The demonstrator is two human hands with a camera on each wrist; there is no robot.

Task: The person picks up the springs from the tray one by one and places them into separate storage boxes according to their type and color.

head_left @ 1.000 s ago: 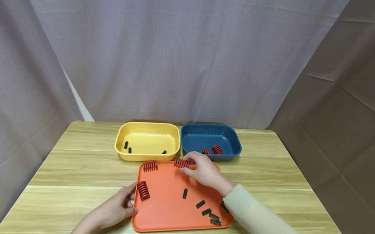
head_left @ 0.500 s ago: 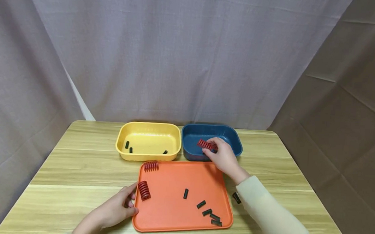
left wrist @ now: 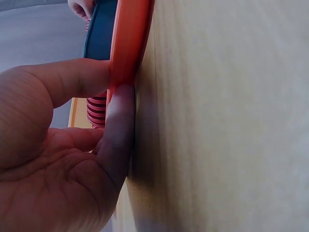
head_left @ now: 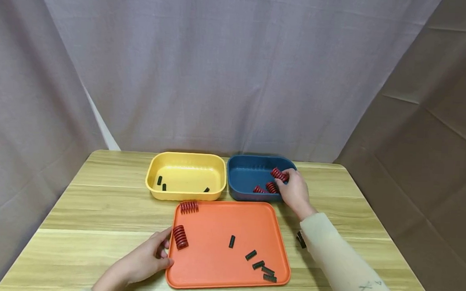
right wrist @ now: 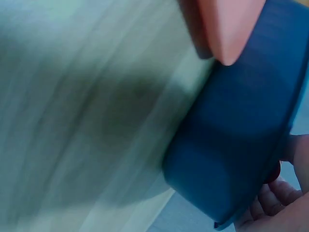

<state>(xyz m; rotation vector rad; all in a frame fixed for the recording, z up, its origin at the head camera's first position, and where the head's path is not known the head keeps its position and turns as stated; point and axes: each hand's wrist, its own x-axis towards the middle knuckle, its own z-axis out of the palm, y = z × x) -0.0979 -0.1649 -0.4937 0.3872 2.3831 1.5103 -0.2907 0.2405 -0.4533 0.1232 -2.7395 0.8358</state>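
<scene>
My right hand pinches a red coil spring at the right side of the blue bin. Two more red springs lie inside that bin. In the right wrist view the fingers are at the bin's rim, with little of the spring showing. My left hand grips the left edge of the orange tray, thumb and fingers on its rim. On the tray are two red springs, one at the back left corner and one near the left hand, plus several small black springs.
A yellow bin with several small black springs stands left of the blue one. Right of the tray, a black piece lies on the wooden table by the right sleeve. Grey curtain hangs behind.
My right hand has carried the red spring from the tray's back edge up and right, over the blue bin to its right side. The left hand has kept its hold on the tray.
</scene>
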